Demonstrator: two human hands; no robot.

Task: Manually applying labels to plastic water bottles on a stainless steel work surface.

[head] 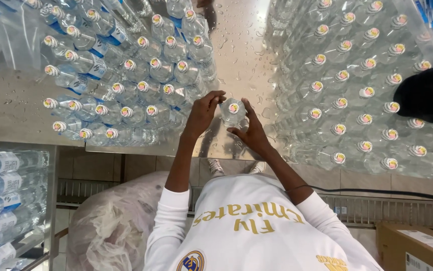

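Between the two hands, near the edge of the wet steel table [241,45], stands a single clear plastic bottle [233,112] — upright, its long axis pointing straight up at the camera, so that mostly its pink-and-white cap shows. The left hand [204,111] curls in from one side with fingertips pressed against the bottle's shoulder just beside the cap; the right hand [251,131] closes on it from the opposite side, thumb and forefinger hooked around the body. Both hands are touching it, pinched together on the one bottle, neither spread nor empty, and neither is noticeably nearer than the other — the bottle sits midway in the shared grip.

Out beyond the left hand, a block of labelled bottles [126,85] lies packed close, caps up, tilted slightly away; the nearest of them is just beside the left knuckles but not touching. Beyond the right hand, a larger block of unlabelled bottles [362,90] stands in rows, its nearest bottles close to the right wrist yet apart from it. The bare strip of table running away from the grip is beaded with water drops.

Below the grip, off the table edge, a bulging clear plastic sack [116,221] sits on the floor on the left-hand side, a cardboard box [417,246] on the right-hand side, and a rack of more bottles [5,200] further out past the sack.
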